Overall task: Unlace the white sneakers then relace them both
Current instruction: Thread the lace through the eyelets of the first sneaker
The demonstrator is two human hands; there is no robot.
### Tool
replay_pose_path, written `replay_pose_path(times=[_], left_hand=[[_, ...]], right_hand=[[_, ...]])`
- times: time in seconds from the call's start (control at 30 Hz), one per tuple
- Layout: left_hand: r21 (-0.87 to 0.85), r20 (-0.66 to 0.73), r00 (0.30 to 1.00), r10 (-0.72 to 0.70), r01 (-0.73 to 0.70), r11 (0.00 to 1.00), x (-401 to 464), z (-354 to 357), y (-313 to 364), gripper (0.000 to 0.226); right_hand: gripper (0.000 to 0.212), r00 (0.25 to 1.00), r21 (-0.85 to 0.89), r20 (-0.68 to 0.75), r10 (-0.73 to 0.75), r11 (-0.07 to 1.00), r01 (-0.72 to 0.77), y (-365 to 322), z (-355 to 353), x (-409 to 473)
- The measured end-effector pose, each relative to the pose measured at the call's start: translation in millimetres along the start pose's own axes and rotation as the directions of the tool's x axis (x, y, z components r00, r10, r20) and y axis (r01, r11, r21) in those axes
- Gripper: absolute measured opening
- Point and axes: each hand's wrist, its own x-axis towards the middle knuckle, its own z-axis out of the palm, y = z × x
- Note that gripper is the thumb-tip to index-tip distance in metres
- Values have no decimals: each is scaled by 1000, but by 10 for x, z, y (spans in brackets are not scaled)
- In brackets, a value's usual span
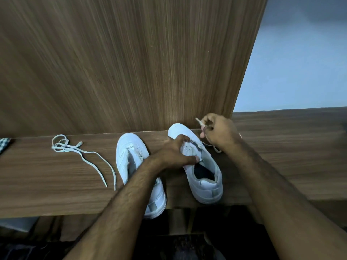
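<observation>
Relacing: we are steadying the right sneaker [202,177] with our left hand [174,152] gripping its eyelet flap, our right hand [217,130] at one o'clock pinching the lace [200,123]; we are keeping its tip straight.

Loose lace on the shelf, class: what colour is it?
White; the lace shows clearly in the head view.

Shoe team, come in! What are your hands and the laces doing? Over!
Left hand gripping right white sneaker. Right hand pinching its white lace. Left white sneaker laceless; loose white shoelace on brown wooden table. Nothing blocking.
</observation>
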Motion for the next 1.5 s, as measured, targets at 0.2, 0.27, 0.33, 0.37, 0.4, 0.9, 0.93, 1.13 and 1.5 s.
replay_pose_path(times=[0.2, 0.27, 0.33, 0.37, 0.4, 0.9, 0.93, 1.13, 1.5], left_hand=[[-215, 140, 981, -138, 166, 962, -76, -2, 94, 29], [-142, 170, 971, -171, 196, 970, -133, -102, 76, 12], [-50, 209, 955, -210, 225, 973, -200, -205, 38, 7], [-12, 212, 950, -227, 235, 972, -230, -245, 18, 7], [28, 206, 948, -242, 241, 970, -259, -281, 3, 7], [210, 152, 923, -354, 320, 924, -554, -633, -412, 8], [197, 130, 933, -335, 307, 931, -592, -651, -446, 7], [172, -49, 997, -64, 71, 982, -665, -546, -585, 5], [320, -137, 990, 24, 21, 947, -641, -341, -540, 61]], right_hand=[[11, 986, -131, 162, -29, 990, 51, 6, 226, -107], [17, 983, -102, 183, -6, 995, 25, -13, 278, -117], [21, 967, -68, 254, -7, 997, 25, -37, 312, -146], [20, 951, -47, 309, -20, 998, 36, -49, 330, -177], [19, 931, -20, 363, -33, 999, 43, -68, 346, -215], [17, 912, 164, 393, -115, 985, 54, -379, 651, -600], [16, 914, 130, 386, -128, 988, 83, -410, 678, -623], [14, 927, 164, 364, -89, 986, 30, -410, 735, -562], [15, 989, 74, 115, -93, 994, 84, -591, 520, -899]])
